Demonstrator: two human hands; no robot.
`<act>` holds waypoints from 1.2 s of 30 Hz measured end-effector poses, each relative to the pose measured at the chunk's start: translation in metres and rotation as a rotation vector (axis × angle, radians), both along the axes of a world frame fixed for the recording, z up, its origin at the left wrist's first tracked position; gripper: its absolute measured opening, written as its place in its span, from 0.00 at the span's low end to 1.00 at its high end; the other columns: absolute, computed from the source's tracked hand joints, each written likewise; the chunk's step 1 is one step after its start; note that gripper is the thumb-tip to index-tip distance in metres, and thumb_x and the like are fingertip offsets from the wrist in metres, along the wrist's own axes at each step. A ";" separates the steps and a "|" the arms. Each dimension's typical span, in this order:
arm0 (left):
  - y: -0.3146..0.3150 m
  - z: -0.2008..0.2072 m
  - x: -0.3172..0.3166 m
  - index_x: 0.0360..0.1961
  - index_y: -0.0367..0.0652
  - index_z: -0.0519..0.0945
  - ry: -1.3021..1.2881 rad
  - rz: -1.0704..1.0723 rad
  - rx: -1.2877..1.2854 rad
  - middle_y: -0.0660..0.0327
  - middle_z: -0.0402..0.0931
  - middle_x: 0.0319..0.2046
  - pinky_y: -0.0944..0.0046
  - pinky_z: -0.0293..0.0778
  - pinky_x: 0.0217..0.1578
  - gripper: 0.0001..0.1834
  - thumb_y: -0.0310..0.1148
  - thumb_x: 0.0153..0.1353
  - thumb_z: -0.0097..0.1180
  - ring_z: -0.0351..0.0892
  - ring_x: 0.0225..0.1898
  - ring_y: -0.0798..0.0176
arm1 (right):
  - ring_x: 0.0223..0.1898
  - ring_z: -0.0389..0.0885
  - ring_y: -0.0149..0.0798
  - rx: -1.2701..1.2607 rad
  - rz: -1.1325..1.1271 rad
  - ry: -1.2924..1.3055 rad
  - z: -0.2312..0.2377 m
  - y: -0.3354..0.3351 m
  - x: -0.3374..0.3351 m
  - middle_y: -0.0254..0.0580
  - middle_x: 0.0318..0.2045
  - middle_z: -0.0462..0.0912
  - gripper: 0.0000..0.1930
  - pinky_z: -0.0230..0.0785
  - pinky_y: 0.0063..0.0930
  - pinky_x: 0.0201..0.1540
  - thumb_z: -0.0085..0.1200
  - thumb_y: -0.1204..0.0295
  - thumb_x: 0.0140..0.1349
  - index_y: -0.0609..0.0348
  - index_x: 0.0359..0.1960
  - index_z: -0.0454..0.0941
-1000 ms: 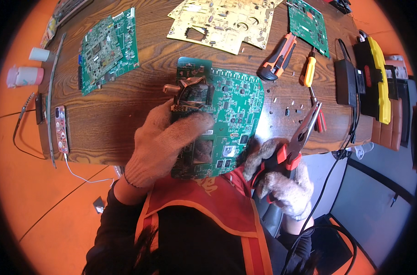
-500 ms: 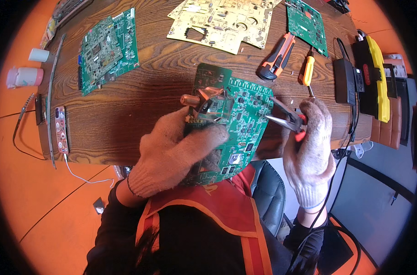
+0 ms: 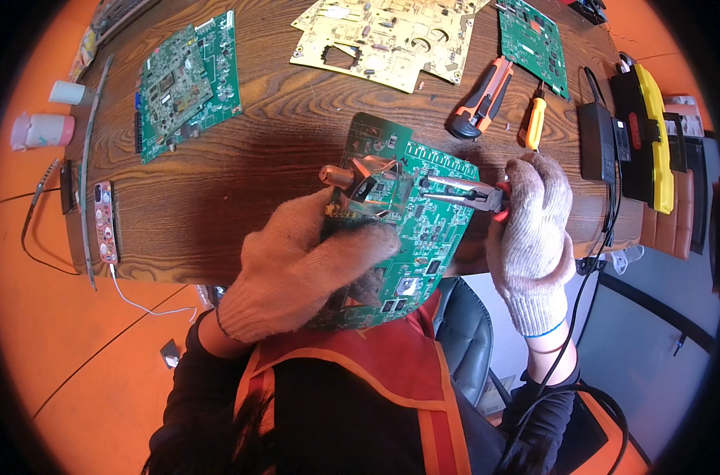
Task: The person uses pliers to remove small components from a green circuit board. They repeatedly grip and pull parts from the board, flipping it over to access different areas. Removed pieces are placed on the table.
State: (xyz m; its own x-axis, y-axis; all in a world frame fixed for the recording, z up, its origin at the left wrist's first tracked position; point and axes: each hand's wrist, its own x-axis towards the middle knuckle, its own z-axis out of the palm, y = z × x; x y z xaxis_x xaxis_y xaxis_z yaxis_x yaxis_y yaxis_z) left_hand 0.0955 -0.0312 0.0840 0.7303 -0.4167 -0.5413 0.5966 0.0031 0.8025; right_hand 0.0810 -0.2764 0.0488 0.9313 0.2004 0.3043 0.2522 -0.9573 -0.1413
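We found the left hand [image 3: 296, 269] gripping the green circuit board [image 3: 407, 229] over the table's [image 3: 217, 198] near edge; the right hand [image 3: 530, 229] held pliers [image 3: 463, 190] closed on its still-attached metal shield [image 3: 372, 186].

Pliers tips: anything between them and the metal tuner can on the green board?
Nothing visible. The right hand holds the pliers with the tips lying over the green board, right at the edge of the metal can. The left hand holds the board lower down, clear of that path.
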 end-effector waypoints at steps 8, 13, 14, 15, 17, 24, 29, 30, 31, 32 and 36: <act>0.003 0.001 0.003 0.39 0.38 0.80 -0.045 -0.060 0.026 0.63 0.78 0.31 0.69 0.73 0.32 0.12 0.37 0.65 0.57 0.75 0.30 0.72 | 0.47 0.75 0.59 0.044 0.057 0.036 -0.007 0.005 0.004 0.56 0.46 0.75 0.23 0.71 0.47 0.47 0.56 0.80 0.46 0.60 0.48 0.73; 0.000 0.003 0.004 0.43 0.37 0.82 0.100 -0.005 0.053 0.62 0.81 0.35 0.68 0.75 0.38 0.14 0.32 0.57 0.63 0.79 0.35 0.70 | 0.47 0.75 0.61 0.046 0.045 0.058 -0.005 0.005 0.002 0.57 0.46 0.75 0.25 0.72 0.47 0.47 0.59 0.79 0.42 0.60 0.47 0.73; -0.001 0.003 0.004 0.43 0.37 0.82 0.107 0.004 0.045 0.62 0.81 0.35 0.68 0.75 0.38 0.14 0.32 0.56 0.63 0.79 0.35 0.70 | 0.49 0.74 0.61 0.051 0.042 0.077 -0.004 0.005 0.001 0.58 0.48 0.74 0.27 0.71 0.47 0.50 0.57 0.81 0.42 0.61 0.49 0.72; -0.001 0.004 0.004 0.43 0.37 0.83 0.112 0.004 0.025 0.62 0.81 0.35 0.68 0.75 0.38 0.14 0.32 0.56 0.63 0.79 0.35 0.70 | 0.52 0.73 0.62 0.057 0.039 0.096 -0.003 0.004 0.000 0.59 0.49 0.73 0.29 0.69 0.48 0.53 0.56 0.84 0.41 0.62 0.51 0.71; -0.002 0.005 0.004 0.43 0.38 0.83 0.094 -0.004 0.041 0.62 0.82 0.35 0.68 0.75 0.38 0.15 0.33 0.56 0.63 0.79 0.35 0.69 | 0.54 0.72 0.63 0.075 0.037 0.114 -0.001 0.003 -0.003 0.60 0.52 0.72 0.31 0.68 0.48 0.56 0.54 0.87 0.41 0.62 0.53 0.70; 0.005 0.004 0.000 0.42 0.37 0.80 0.021 -0.009 0.090 0.62 0.78 0.32 0.68 0.74 0.31 0.14 0.36 0.61 0.60 0.77 0.30 0.71 | 0.56 0.72 0.64 0.155 0.023 0.142 0.003 0.007 -0.008 0.61 0.53 0.72 0.30 0.67 0.48 0.57 0.54 0.86 0.42 0.63 0.54 0.70; 0.008 -0.002 -0.003 0.41 0.37 0.79 0.012 -0.004 0.024 0.63 0.77 0.30 0.68 0.75 0.29 0.14 0.38 0.64 0.59 0.77 0.27 0.72 | 0.54 0.73 0.63 0.035 0.038 0.099 0.002 0.009 -0.005 0.59 0.51 0.73 0.28 0.69 0.46 0.55 0.56 0.84 0.45 0.62 0.53 0.71; 0.008 -0.001 -0.003 0.41 0.37 0.79 0.008 -0.018 0.035 0.63 0.77 0.30 0.68 0.75 0.29 0.14 0.38 0.64 0.58 0.77 0.27 0.72 | 0.53 0.73 0.62 0.017 0.037 0.084 0.002 0.009 -0.003 0.59 0.51 0.73 0.27 0.70 0.46 0.54 0.56 0.84 0.45 0.62 0.53 0.71; 0.008 0.000 -0.003 0.41 0.37 0.79 0.003 -0.033 0.046 0.63 0.77 0.30 0.68 0.75 0.30 0.14 0.38 0.64 0.58 0.77 0.28 0.71 | 0.53 0.74 0.62 0.004 0.021 0.070 0.002 0.009 -0.003 0.58 0.50 0.74 0.27 0.70 0.46 0.53 0.57 0.84 0.45 0.61 0.52 0.71; 0.008 0.001 -0.003 0.42 0.37 0.80 0.015 -0.024 0.050 0.63 0.78 0.32 0.69 0.74 0.32 0.14 0.36 0.62 0.59 0.77 0.30 0.71 | 0.52 0.74 0.61 -0.024 0.026 0.060 0.002 0.009 -0.002 0.56 0.50 0.74 0.27 0.70 0.46 0.53 0.57 0.84 0.45 0.60 0.52 0.72; 0.008 0.007 0.000 0.44 0.36 0.81 0.072 -0.034 0.115 0.62 0.80 0.35 0.70 0.74 0.37 0.15 0.32 0.57 0.60 0.77 0.34 0.70 | 0.51 0.75 0.57 -0.135 0.019 0.073 0.009 0.009 0.000 0.52 0.49 0.76 0.25 0.71 0.46 0.50 0.59 0.81 0.45 0.57 0.49 0.73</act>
State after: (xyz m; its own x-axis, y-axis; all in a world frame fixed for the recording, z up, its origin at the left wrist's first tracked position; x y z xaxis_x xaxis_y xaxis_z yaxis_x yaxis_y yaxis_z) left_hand 0.0960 -0.0237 0.0914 0.6744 -0.3728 -0.6374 0.6507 -0.1079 0.7516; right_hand 0.0809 -0.2671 0.0581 0.9456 0.2524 0.2053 0.2640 -0.9640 -0.0306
